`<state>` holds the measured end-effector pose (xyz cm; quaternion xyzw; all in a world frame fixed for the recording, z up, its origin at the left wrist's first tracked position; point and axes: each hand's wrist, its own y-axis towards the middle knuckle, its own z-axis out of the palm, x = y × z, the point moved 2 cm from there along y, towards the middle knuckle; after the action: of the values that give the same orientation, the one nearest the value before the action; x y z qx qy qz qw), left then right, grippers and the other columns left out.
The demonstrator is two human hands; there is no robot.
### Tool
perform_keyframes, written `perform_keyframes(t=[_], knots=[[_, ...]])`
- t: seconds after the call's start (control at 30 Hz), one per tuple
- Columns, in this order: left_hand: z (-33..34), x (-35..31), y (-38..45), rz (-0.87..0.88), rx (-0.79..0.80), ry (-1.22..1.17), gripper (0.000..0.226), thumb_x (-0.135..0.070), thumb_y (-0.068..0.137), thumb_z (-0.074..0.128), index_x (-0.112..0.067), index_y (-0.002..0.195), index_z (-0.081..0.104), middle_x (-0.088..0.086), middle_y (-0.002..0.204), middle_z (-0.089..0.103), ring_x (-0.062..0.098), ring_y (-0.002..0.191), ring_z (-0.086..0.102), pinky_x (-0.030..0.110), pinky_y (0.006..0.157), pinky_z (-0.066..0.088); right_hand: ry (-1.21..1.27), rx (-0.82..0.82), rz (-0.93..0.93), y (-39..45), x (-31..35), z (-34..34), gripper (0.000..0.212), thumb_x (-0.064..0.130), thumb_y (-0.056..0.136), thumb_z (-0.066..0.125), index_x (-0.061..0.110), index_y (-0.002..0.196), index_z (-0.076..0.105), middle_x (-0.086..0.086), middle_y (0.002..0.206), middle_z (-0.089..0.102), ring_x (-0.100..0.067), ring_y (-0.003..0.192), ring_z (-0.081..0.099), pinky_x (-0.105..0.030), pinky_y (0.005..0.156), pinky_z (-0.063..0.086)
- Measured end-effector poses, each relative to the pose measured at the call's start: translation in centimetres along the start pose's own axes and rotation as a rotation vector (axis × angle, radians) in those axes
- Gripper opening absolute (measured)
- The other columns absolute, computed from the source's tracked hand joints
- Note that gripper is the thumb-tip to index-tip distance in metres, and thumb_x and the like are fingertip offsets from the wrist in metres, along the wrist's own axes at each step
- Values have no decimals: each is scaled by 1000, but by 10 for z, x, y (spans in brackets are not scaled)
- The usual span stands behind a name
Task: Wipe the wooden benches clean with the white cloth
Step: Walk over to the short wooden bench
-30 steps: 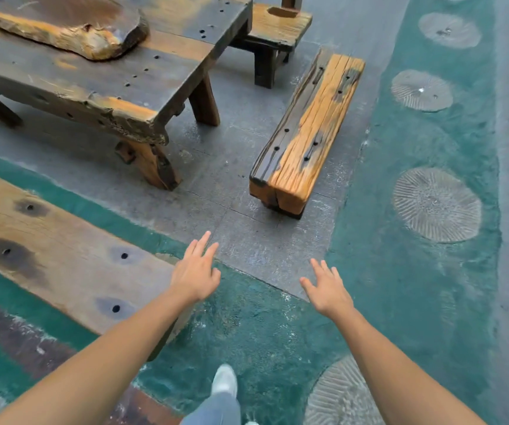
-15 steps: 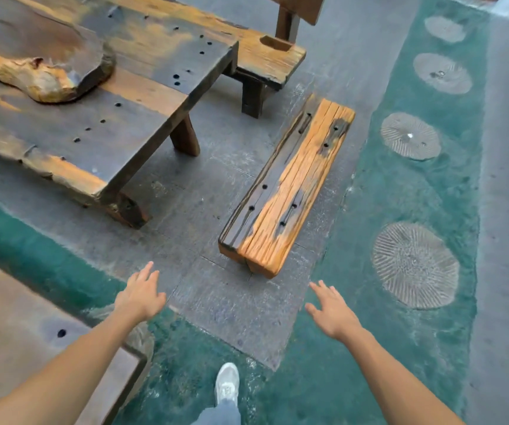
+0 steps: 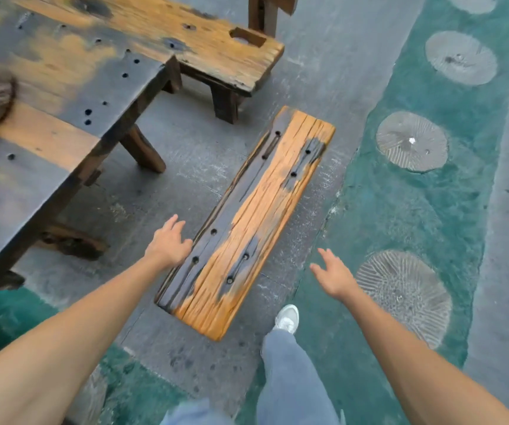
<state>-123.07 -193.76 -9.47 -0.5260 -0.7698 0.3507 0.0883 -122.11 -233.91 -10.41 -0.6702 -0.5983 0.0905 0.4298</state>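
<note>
On grey paving, centre: low wooden bench (image 3: 247, 222), orange plank with dark stains and bolt holes, lying diagonally. Left hand (image 3: 168, 243) by its near left edge, fingers loose, holding nothing; contact cannot be told. Right hand (image 3: 334, 276) well right of it, fingers spread, empty. Beyond: second wooden bench (image 3: 216, 47); large wooden table (image 3: 62, 96), left. White shoe (image 3: 287, 317) beside the plank's near end.

Low bench (image 3: 247, 222) — cracked, weathered orange wood with dark stained patches — on rough grey concrete floor (image 3: 191, 154).
</note>
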Motion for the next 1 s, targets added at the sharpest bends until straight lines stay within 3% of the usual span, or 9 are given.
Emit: perform_keyframes(t=[0.1, 0.23, 0.37, 0.53, 0.7, 0.8, 0.87, 1.0], knots=[[-21, -65, 51, -77, 44, -63, 66, -35, 102, 45, -12, 159, 22, 4, 170, 5, 36, 154, 16, 47, 124, 21, 4, -1, -13, 48, 3, -79, 61, 36, 106, 48, 18, 161, 28, -8, 171, 15, -27, 157, 21, -36, 125, 18], [-48, -146, 107, -26, 32, -161, 61, -35, 102, 46, -11, 156, 29, 6, 169, 12, 31, 154, 18, 47, 123, 23, 0, -7, 9, 107, 13, -179, 58, 37, 106, 50, 20, 159, 34, -4, 171, 18, -26, 155, 26, -37, 124, 21], [-66, -193, 154, -51, 61, -197, 60, -35, 101, 46, -13, 155, 33, 6, 168, 13, 31, 153, 20, 47, 123, 24, -29, 16, 16, 167, 32, -250, 56, 35, 105, 51, 19, 157, 38, -6, 171, 19, -28, 154, 29, -37, 124, 23], [-90, -217, 249, -268, 69, -366, 59, -36, 101, 45, -13, 154, 34, 6, 167, 16, 33, 151, 24, 44, 122, 24, -105, 59, -56, 286, 79, -331, 54, 35, 106, 50, 20, 156, 40, -3, 170, 22, -27, 152, 32, -37, 122, 25], [-119, -230, 329, -483, 72, -535, 52, -31, 102, 44, -9, 149, 44, 13, 161, 30, 36, 146, 33, 40, 120, 28, -217, 166, -47, 412, 138, -381, 48, 34, 105, 51, 17, 149, 48, -14, 150, 53, -31, 141, 47, -33, 113, 35], [-153, -254, 353, -515, 21, -692, 24, -22, 101, 47, -15, 107, 69, 14, 126, 57, 30, 111, 55, 29, 94, 40, -325, 261, -73, 465, 188, -403, 44, 33, 104, 49, 15, 143, 56, -15, 142, 61, -32, 135, 54, -31, 108, 39], [-168, -269, 362, -544, -46, -812, 23, -17, 100, 49, -11, 103, 72, 12, 114, 65, 27, 99, 57, 26, 82, 37, -368, 286, -108, 489, 220, -411, 42, 33, 104, 49, 14, 140, 59, -15, 140, 63, -33, 133, 55, -33, 107, 41], [-175, -285, 364, -746, -169, -1019, 32, -20, 102, 46, 1, 107, 69, 20, 121, 69, 38, 114, 61, 36, 90, 44, -584, 430, -301, 534, 279, -406, 40, 34, 105, 47, 15, 138, 59, -15, 139, 64, -33, 131, 57, -35, 105, 42]])
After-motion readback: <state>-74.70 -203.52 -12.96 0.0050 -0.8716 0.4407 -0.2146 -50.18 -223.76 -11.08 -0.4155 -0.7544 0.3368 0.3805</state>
